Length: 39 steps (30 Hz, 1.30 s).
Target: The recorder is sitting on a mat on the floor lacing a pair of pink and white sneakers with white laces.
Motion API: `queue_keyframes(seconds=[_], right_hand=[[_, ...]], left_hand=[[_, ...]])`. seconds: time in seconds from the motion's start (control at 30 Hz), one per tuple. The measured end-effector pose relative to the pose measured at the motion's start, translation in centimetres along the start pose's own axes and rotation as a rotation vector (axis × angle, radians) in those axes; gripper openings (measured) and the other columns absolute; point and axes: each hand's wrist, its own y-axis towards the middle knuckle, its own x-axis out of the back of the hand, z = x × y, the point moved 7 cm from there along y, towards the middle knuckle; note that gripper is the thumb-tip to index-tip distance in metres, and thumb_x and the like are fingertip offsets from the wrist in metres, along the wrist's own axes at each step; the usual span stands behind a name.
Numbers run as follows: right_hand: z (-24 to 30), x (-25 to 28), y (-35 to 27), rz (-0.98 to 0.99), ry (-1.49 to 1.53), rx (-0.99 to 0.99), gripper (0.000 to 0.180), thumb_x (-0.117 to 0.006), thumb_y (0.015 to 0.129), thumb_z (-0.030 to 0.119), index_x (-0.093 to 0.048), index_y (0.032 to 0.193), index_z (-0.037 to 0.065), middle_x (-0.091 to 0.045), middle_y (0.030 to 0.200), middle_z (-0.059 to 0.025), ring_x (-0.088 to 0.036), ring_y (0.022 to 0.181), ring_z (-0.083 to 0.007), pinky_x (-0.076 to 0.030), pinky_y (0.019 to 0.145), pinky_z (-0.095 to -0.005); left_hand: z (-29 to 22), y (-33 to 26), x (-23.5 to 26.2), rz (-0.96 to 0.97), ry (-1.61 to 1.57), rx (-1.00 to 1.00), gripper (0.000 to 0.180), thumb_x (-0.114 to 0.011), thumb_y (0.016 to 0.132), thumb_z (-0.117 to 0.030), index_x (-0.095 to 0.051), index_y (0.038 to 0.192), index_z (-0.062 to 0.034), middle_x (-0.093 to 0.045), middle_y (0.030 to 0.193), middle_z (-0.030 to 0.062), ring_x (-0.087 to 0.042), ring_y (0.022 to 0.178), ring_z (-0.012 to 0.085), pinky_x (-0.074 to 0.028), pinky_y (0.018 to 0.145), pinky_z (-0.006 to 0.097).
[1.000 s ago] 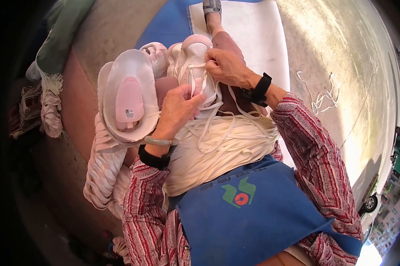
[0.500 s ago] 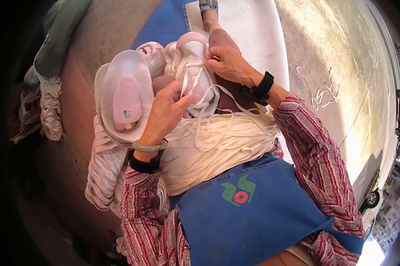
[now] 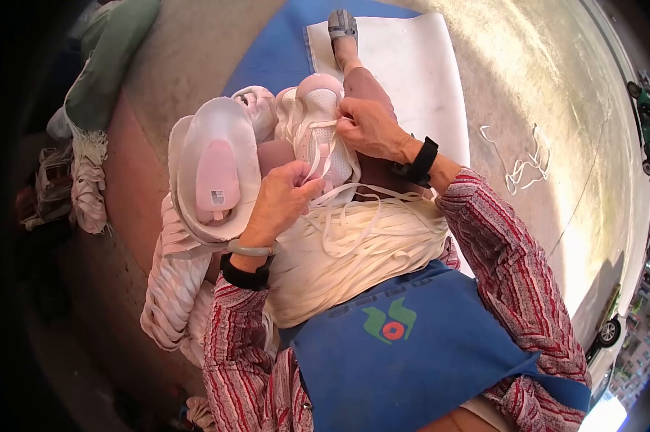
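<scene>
A white mesh shoe upper with pink trim (image 3: 319, 88) lies on my lap, toe end away from me, with white lace threaded across its front. My right hand (image 3: 374, 129) is closed at its right side, pinching a white shoelace (image 3: 323, 124). At the lower left of the upper, my left hand (image 3: 276, 203) is closed, thumb and finger pinching the lace as well. Its fingertips partly cover the upper's near end. A thick bundle of cream-white shoelaces (image 3: 346, 252) lies across my lap just below both hands, with loose strands looping over it.
Left of my left hand stand pale soles with a pink inner panel (image 3: 217, 173). More white-pink uppers (image 3: 170, 302) are stacked below them, and another (image 3: 256, 104) lies beyond. A blue apron (image 3: 426, 345) covers my lap. Loose lace (image 3: 530, 165) lies on the concrete floor at right.
The whole view has shifted, so the hands and upper sit lower in the picture. My left hand has drawn slightly toward me relative to the upper. Both hands keep their pinch.
</scene>
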Motion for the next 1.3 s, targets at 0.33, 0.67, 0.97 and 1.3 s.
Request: queue_keyframes(seconds=[0.33,0.67,0.97,1.3], right_hand=[[-1.9,-1.5,0.7,0.340,0.118,-0.279,0.019,-0.050,0.082,0.015,-0.058,0.077,-0.001,-0.049,0.063,-0.0013,-0.045,0.061,-0.0105,-0.038,0.054,-0.0290],[-0.2,-0.1,-0.9,0.128,0.117,-0.211,0.023,-0.061,0.082,0.022,-0.063,0.083,-0.001,-0.062,0.071,-0.0146,-0.060,0.065,-0.0237,-0.047,0.063,-0.0348],[0.8,-1.2,-1.8,-0.013,-0.207,0.001,0.015,-0.054,0.084,0.004,-0.048,0.095,-0.002,-0.058,0.088,-0.0193,-0.062,0.080,-0.0373,-0.051,0.067,-0.0441],[-1.1,2.4,-1.3,-0.036,0.017,-0.007,0.029,-0.047,0.091,0.023,-0.060,0.084,-0.002,-0.060,0.077,-0.0205,-0.060,0.072,-0.0378,-0.047,0.064,-0.0441]], left_hand=[[-5.3,-3.8,2.7,-0.232,0.584,-0.286,0.015,-0.064,0.079,-0.010,-0.055,0.076,0.0015,-0.058,0.065,0.0192,-0.059,0.061,0.0358,-0.045,0.058,0.044],[-6.6,-3.3,3.4,-0.170,0.561,-0.269,0.020,-0.066,0.079,-0.013,-0.055,0.075,0.0031,-0.052,0.060,0.0174,-0.052,0.054,0.0270,-0.041,0.054,0.039],[-5.1,-1.0,2.8,0.040,0.114,-0.079,0.030,-0.061,0.086,-0.024,-0.065,0.087,0.0054,-0.058,0.065,0.0034,-0.051,0.063,0.0105,-0.042,0.058,0.031],[-9.5,-1.5,2.9,0.073,-0.687,-0.242,0.029,-0.048,0.098,-0.017,-0.061,0.081,0.0019,-0.064,0.083,0.0097,-0.062,0.083,0.0204,-0.049,0.083,0.032]])
